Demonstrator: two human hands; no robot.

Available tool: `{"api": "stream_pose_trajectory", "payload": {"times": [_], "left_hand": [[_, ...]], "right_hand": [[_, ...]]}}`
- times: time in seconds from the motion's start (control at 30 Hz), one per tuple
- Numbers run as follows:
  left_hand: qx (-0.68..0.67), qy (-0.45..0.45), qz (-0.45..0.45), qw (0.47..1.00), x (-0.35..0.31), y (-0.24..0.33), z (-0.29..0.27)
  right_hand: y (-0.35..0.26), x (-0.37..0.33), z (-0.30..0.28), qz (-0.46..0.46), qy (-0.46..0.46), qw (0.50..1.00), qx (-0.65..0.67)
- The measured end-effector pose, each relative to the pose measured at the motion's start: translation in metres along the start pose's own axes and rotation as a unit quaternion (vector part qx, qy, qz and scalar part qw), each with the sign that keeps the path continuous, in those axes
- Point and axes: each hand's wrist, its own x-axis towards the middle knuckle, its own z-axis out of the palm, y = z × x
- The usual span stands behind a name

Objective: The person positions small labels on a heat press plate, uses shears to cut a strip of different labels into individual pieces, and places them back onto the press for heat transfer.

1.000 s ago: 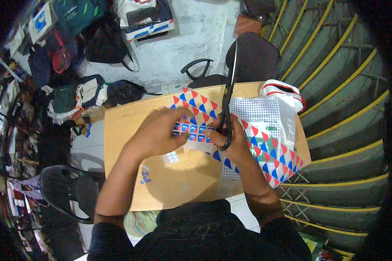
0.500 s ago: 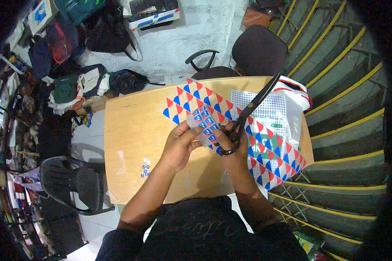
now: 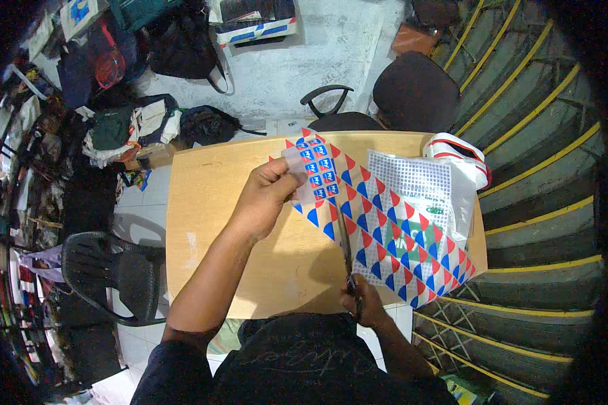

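My left hand [image 3: 267, 196] pinches the pale left edge of a small sheet of blue-and-red printed stickers [image 3: 321, 172] and holds it up over the table. Black scissors [image 3: 346, 246] are gripped by their handles in my right hand [image 3: 365, 297], near the table's front edge. Their blades point away from me, with the tips at the lower edge of the sticker sheet; whether they touch it I cannot tell. Beneath both lies a long white sheet with red and blue half-round shapes [image 3: 392, 233], running diagonally across the wooden table [image 3: 206, 175].
A clear plastic package with a checked pattern [image 3: 419, 179] lies under the patterned sheet at the right. Beside it, a white-and-red item [image 3: 456, 155] sits at the far right corner. Chairs stand left [image 3: 111, 277] and beyond the table [image 3: 415, 91]; yellow-edged steps [image 3: 540, 219] are at the right.
The scissors have swung from pointing up-right beside the fingers to pointing straight away, and my right hand has drawn back toward me. My left hand has lifted the sticker sheet slightly farther away.
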Motion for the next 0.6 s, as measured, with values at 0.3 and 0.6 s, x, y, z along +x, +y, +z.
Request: {"api": "stream_pose_trajectory", "payload": {"times": [0.3, 0.6], "left_hand": [[0.059, -0.022, 0.005, 0.998, 0.007, -0.002, -0.003], [0.045, -0.036, 0.006, 0.998, 0.004, -0.002, -0.003]], "right_hand": [[-0.019, 0.012, 0.019, 0.065, -0.026, 0.995, 0.075], [-0.006, 0.027, 0.021, -0.010, 0.011, 1.000, -0.015]]}}
